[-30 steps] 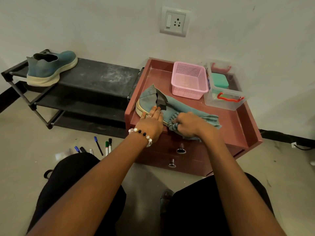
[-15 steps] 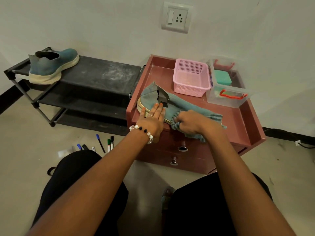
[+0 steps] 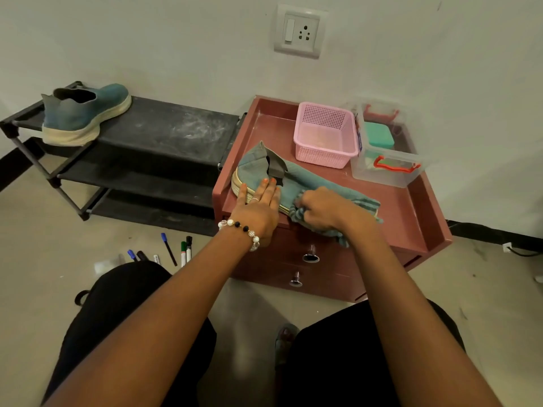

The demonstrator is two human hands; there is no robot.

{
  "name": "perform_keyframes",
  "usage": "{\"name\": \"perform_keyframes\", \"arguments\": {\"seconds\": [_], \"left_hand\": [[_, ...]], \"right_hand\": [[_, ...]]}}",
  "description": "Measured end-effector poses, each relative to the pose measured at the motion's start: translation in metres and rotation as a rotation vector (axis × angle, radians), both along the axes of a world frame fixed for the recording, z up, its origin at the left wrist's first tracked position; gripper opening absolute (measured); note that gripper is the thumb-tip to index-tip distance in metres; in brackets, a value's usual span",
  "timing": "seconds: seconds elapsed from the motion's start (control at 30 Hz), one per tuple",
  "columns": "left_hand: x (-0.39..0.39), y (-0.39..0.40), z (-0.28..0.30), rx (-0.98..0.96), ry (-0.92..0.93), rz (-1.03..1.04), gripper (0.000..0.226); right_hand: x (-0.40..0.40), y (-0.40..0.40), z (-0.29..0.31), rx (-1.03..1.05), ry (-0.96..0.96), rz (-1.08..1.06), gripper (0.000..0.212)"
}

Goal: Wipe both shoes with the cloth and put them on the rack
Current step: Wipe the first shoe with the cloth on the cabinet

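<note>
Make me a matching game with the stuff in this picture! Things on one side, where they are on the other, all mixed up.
Things:
1. cloth
2. markers
3. pink basket
4. shoe with nobody touching it

Places:
A. on the floor
B. on top of the black rack
C. bunched in the right hand
D. on the red cabinet, beside the clear box

Pairs: 1-C, 2-A, 3-D, 4-B

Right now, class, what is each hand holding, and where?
Right hand grips the bunched striped teal cloth; left hand presses flat on the teal shoe near its heel.
</note>
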State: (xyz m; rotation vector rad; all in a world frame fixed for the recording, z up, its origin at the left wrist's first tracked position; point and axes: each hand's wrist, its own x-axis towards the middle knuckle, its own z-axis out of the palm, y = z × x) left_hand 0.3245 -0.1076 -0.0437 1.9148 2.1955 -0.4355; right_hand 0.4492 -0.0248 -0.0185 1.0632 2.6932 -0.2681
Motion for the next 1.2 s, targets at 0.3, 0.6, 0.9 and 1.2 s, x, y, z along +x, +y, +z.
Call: {"name": "perform_keyframes", "arguments": {"seconds": [0.3, 0.6, 0.9, 1.2], "left_hand": [[0.001, -0.001, 0.000, 0.048, -0.025, 0.009, 0.085], [0.002, -0.002, -0.001, 0.060, -0.030, 0.011, 0.082], [-0.001, 0.000, 0.002, 0.030, -0.113, 0.026, 0.093], [0.003, -0.002, -0.002, 0.098, -0.074, 0.035, 0.079]], "right_hand": [[-0.004, 0.006, 0.004, -0.115, 0.036, -0.071, 0.038], [-0.011, -0.002, -0.008, -0.046, 0.031, 0.102, 0.058], [0.023, -0.008, 0.024, -0.176, -0.006, -0.086, 0.036], [0.008, -0.002, 0.003, -0.245, 0.110, 0.017, 0.056]]}}
